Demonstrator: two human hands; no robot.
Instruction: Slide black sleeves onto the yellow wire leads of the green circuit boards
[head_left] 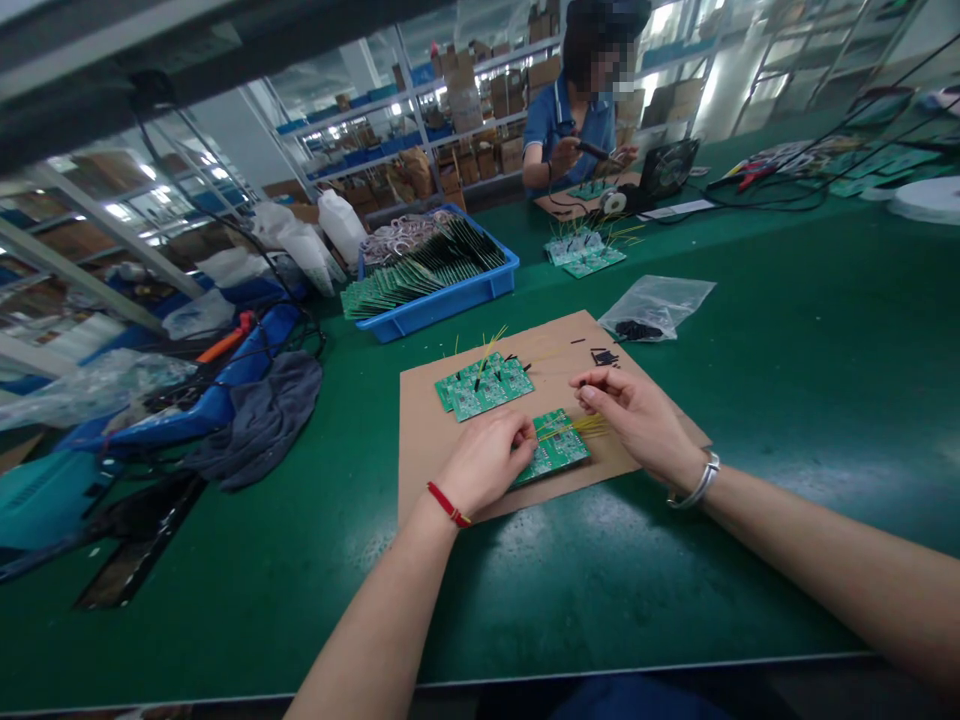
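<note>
A green circuit board (553,450) set with yellow wires is laid on a brown cardboard sheet (442,450) on the counter (712,570), and the left hand (487,462) is placed on its near edge. The left fingers (517,440) are curled down against the board, though whether it is gripped cannot be told. The right hand (637,420) is held over the sheet at 2 o'clock from the board, its fingers (592,385) pinched closed; anything held is too small to be seen. Two stacked boards (484,388) are placed at 10 o'clock, and small black parts (604,356) are scattered at 1 o'clock.
</note>
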